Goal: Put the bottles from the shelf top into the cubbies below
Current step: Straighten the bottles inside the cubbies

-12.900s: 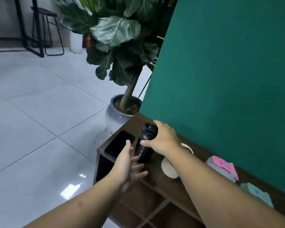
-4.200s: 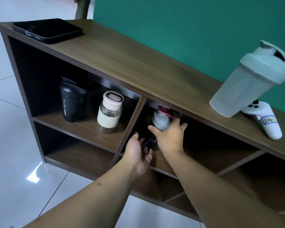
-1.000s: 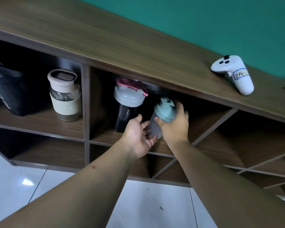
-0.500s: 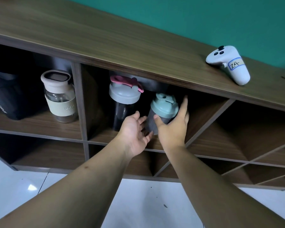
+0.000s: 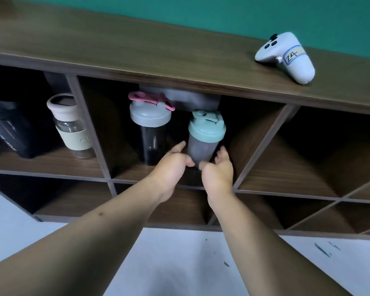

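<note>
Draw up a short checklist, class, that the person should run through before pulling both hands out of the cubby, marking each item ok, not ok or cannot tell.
1. Teal-lidded shaker stands upright in the middle cubby: ok.
2. It sits clear of the pink-lidded shaker beside it: ok, a gap shows.
3. Left hand has let go: ok, fingers open and empty.
4. Right hand has let go: ok, fingers spread, off the shaker.
5. Shaker base sits fully on the cubby floor: cannot tell, the hands hide it.
6. Shelf top holds no more bottles: ok in view; only a white controller lies there.
</note>
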